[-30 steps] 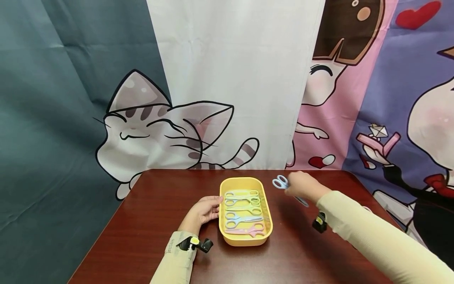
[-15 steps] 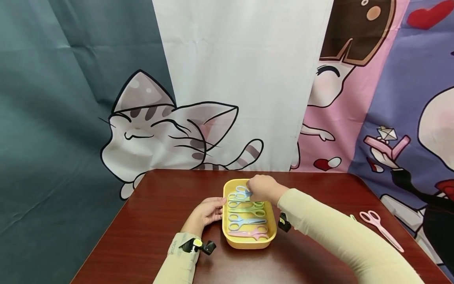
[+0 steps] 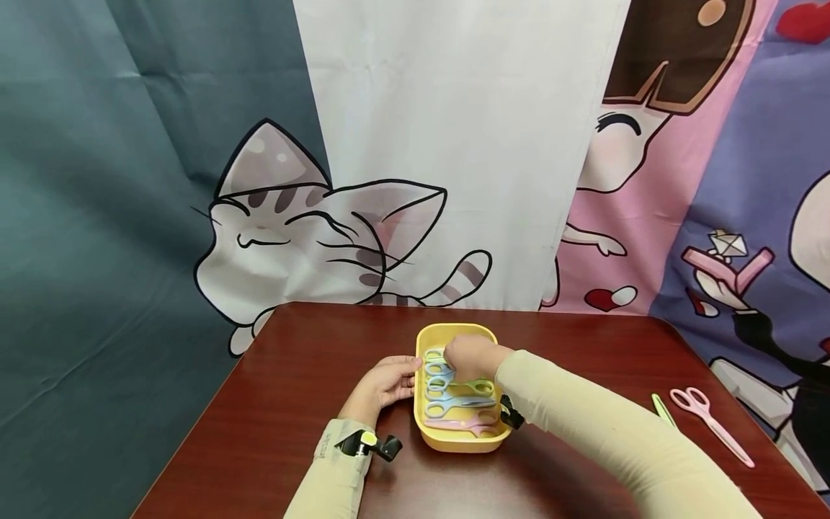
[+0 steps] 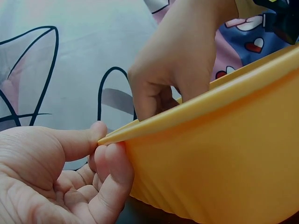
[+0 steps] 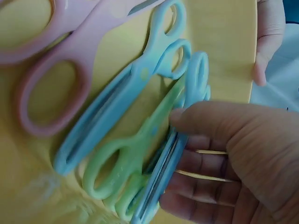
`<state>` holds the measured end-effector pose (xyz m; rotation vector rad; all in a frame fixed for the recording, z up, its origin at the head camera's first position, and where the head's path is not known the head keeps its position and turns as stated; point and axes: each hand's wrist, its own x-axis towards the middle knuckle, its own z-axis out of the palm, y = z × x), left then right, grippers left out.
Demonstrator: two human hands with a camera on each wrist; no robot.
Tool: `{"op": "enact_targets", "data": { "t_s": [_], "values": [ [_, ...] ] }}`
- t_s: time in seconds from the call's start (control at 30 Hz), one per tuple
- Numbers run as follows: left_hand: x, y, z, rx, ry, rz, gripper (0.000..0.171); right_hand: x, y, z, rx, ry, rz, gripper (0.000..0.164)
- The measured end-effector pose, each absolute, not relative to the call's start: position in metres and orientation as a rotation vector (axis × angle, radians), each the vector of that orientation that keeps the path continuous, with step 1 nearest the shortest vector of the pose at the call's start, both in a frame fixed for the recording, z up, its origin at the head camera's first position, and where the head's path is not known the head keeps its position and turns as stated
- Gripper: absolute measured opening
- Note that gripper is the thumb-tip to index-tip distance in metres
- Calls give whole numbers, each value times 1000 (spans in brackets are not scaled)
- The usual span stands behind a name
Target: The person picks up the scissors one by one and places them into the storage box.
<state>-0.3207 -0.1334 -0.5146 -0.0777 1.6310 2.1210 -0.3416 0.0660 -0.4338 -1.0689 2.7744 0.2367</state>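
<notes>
My left hand (image 3: 387,380) pinches the left rim of a yellow plastic basket (image 4: 210,163) between thumb and fingers. Inside the basket, my right hand (image 3: 476,357) grips light-blue scissors (image 5: 161,172), its thumb on one side and fingers on the other. Their blades look closed, with the handle loops pointing left in the head view. Green scissors (image 5: 140,140) lie right beside them, partly overlapped. Nearer the front of the basket are another pair of blue scissors (image 5: 100,114) and a pink pair (image 5: 84,44). The right hand and sleeve hide the far right of the basket.
On the dark red table (image 3: 259,432), white-pink scissors (image 3: 726,440) lie at the right, beside a green item (image 3: 663,411) partly covered by the right sleeve. A printed cloth (image 3: 467,144) hangs behind the table.
My right hand has carried the blue scissors from right of the basket leftward into it, then lower and nearer the front. The left hand stays on the rim. The head view has turned slightly.
</notes>
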Motion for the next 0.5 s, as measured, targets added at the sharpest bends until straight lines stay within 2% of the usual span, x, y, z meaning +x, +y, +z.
{"op": "enact_targets", "data": {
  "t_s": [0.5],
  "values": [
    [-319,-133,-512,-65,1612,2128,35,-345,63,-446,-978,2794,331,41]
  ]
}}
